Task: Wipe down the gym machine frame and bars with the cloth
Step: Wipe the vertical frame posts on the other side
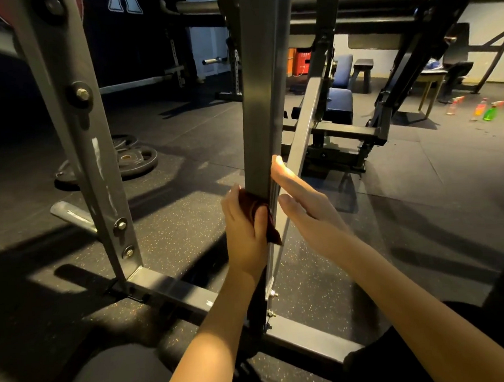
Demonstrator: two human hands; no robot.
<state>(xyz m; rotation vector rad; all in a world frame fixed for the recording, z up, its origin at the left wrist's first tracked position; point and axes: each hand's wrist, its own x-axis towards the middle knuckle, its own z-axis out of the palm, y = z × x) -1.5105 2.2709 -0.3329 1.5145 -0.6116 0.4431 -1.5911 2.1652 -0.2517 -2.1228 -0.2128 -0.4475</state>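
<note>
Gym, speckled rubber floor, weight plates, padded bench, steel machine frame

Head view, close, facing forward and down

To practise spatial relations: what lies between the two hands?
Head view: the upright post, with the left hand gripping the cloth against it, right hand opposite.

The left forearm and right forearm reach forward from the lower edge, converging. The left hand curls its fingers and thumb round a dark red cloth, pressing it to the grey upright. The right hand stands on edge, fingers straight and together, fingertips at the upright's side.
</note>
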